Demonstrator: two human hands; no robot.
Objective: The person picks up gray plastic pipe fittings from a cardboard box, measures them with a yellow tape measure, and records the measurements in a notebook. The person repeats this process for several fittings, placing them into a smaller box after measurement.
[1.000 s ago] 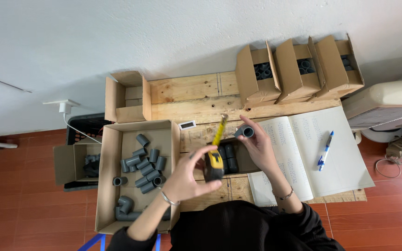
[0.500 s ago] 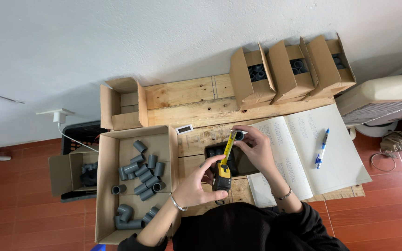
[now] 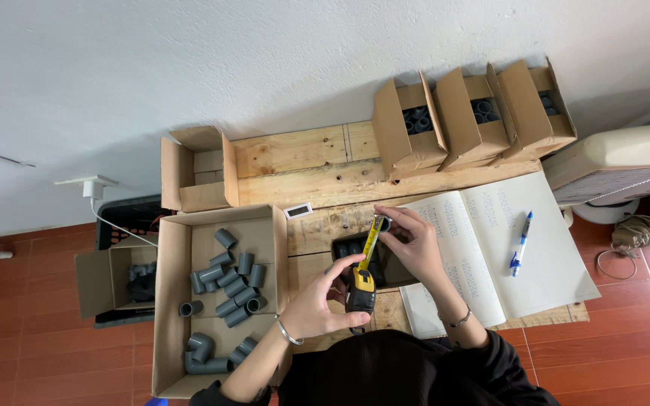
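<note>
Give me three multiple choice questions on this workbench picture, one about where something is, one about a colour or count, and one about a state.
1. Where does the pen lie?
A. on the open notebook
B. in the big box of pipe fittings
C. on the floor

2. How many open cardboard boxes stand in a row at the far right of the wooden bench?
A. one
B. three
C. five

3. What state is the tape measure in?
A. fully wound in
C. blade drawn out
B. lying unheld on the bench

Answers: 1 A, the pen rests on the right-hand page. 2 B, three boxes lean side by side by the wall. 3 C, the yellow blade runs from the case in the left hand up to the right hand.
</note>
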